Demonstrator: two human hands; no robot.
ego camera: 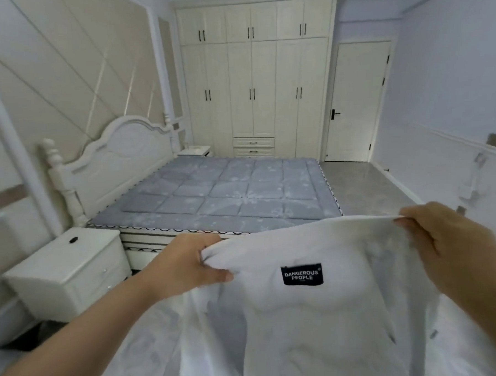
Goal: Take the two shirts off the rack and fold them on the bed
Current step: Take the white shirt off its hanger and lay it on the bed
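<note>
One white shirt [319, 313] is off the rack, held up at six o'clock, not yet on the bed [227, 194] at twelve o'clock; folding remains. No second shirt shows. The left hand [192, 265] and right hand [451, 243] each pinch a top corner, arms outstretched.

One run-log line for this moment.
left hand grips white shirt | right hand pinches it | bed ahead | unfolded
</note>
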